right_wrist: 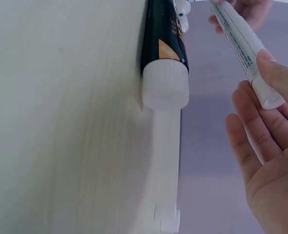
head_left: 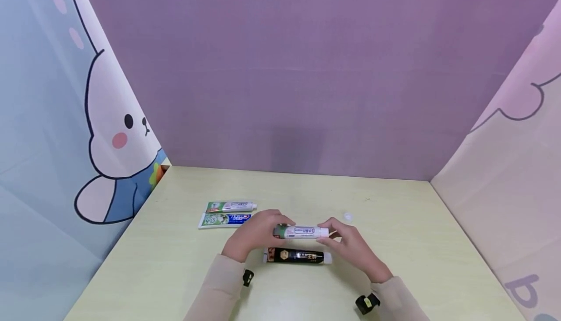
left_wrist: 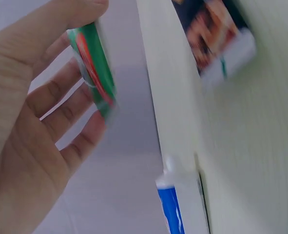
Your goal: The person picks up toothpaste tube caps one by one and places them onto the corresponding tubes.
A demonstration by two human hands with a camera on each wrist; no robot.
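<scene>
Both hands hold a white and green toothpaste tube [head_left: 301,232] above the table, level, its white cap to the right. My left hand [head_left: 259,231] pinches the flat green tail [left_wrist: 92,68] between thumb and fingers. At the other end, the thumb and fingers of my right hand [head_left: 352,245] grip the white cap [right_wrist: 266,96]. A black toothpaste tube [head_left: 298,255] with a white cap lies just in front of the held tube, on the table.
Left of the hands, a green and white tube [head_left: 230,207] lies behind a blue and green one [head_left: 224,220], partly covered by my left hand. A small white piece [head_left: 348,216] sits behind my right hand. A purple cloth [head_left: 289,77] rises along the table's far edge.
</scene>
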